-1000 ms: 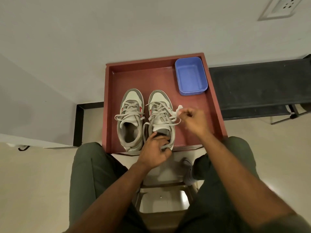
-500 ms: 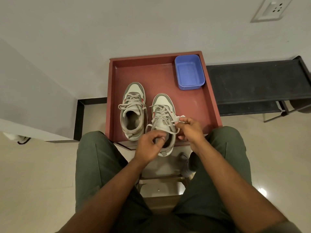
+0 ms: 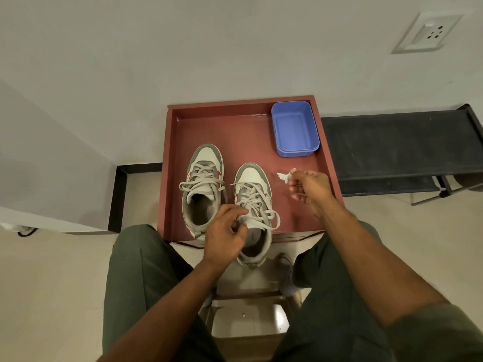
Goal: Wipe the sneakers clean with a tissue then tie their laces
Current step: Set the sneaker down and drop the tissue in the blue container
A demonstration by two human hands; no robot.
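Seated above a small metal stool [image 3: 248, 322], knees in green trousers [image 3: 146, 278] either side. Left hand [image 3: 227, 231] at the collar of the right sneaker [image 3: 252, 205], fingers [image 3: 236, 211] curled and seemingly pinching lace or tongue, exact hold hard to tell. Heel of that sneaker hanging past the near rim of the red tray [image 3: 170, 178], a likely tip off the edge if pulled harder. Laces [image 3: 264, 212] loose and looped, prone to snagging during wiping. Left sneaker [image 3: 205, 189] just beside, unlaced too, fully on the tray. Right hand [image 3: 309, 189] raised over the tray floor, well apart from both shoes, thumb and forefinger pinching a small crumpled tissue [image 3: 285, 176]; scrap small enough to tear or slip. Beyond, an empty-looking blue tub [image 3: 295, 129] in the far right corner, a dark bench [image 3: 397, 142] alongside, a wall socket [image 3: 428, 32] above.
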